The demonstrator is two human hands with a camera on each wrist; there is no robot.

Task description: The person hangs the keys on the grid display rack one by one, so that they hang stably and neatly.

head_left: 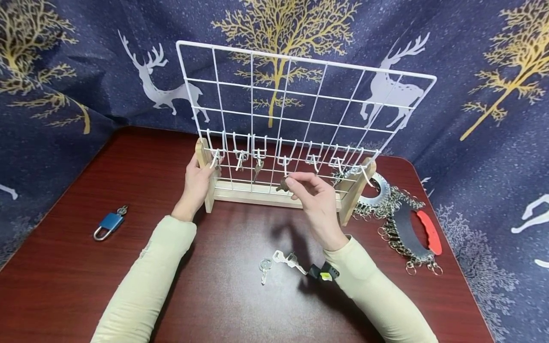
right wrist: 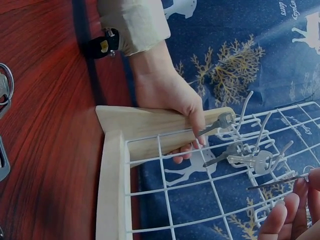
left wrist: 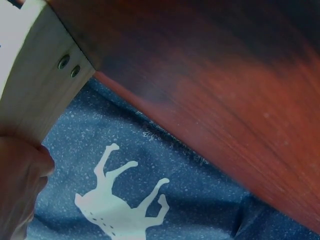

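A white wire grid rack (head_left: 307, 109) with wooden ends stands on the table, a row of white hooks (head_left: 259, 153) along its lower part. My left hand (head_left: 197, 183) grips the left wooden end (head_left: 208, 190), with the thumb on the near side in the right wrist view. My right hand (head_left: 316, 202) pinches a dark key (head_left: 283, 184) between thumb and fingertips, just below a middle hook. In the right wrist view that key (right wrist: 275, 182) has a small ring at its head. Other keys (right wrist: 262, 161) hang on hooks nearer the left end.
Loose keys (head_left: 264, 272) with rings lie on the table (head_left: 214, 295) before the rack. A blue padlock (head_left: 110, 223) with a key in it rests at left. At right lies a dark curved plate with a red handle (head_left: 430, 233) and many small rings, beside a metal ring (head_left: 383, 193).
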